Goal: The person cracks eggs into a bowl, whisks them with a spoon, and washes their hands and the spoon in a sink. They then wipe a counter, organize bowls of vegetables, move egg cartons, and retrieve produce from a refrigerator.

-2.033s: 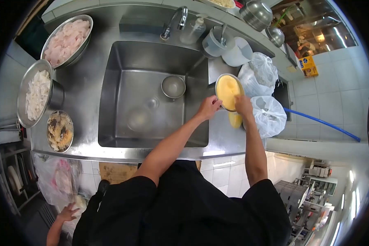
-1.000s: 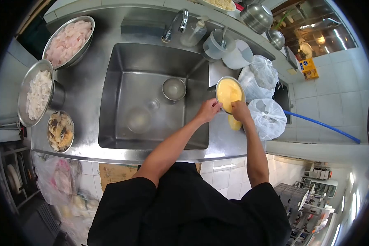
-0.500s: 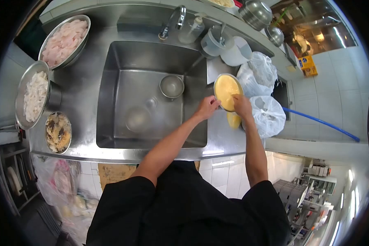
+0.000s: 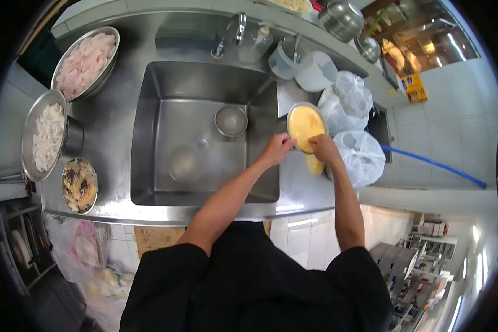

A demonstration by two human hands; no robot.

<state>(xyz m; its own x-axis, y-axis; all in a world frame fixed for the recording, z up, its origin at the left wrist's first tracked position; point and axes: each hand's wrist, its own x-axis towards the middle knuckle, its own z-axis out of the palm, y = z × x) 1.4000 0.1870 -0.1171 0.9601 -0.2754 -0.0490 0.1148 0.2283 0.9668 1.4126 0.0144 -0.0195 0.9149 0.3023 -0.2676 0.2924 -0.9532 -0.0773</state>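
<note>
A round metal bowl of smooth yellow mixture is at the right of the sink. My left hand is closed on the bowl's lower left rim. At its lower right edge is my right hand, fingers drawn together over the mixture; whatever they hold, if anything, is hidden. Just below the bowl, a yellow item shows partly on the counter. White plastic bags stand close by on the right.
The sink holds a small metal bowl. Behind are a faucet, a soap bottle and white tubs. Bowls of pale pink pieces, whitish pieces and brown-and-tan food line the left.
My right hand has moved slightly down and left along the bowl's edge. My left hand keeps its place at the rim. The whole view has shifted slightly.
</note>
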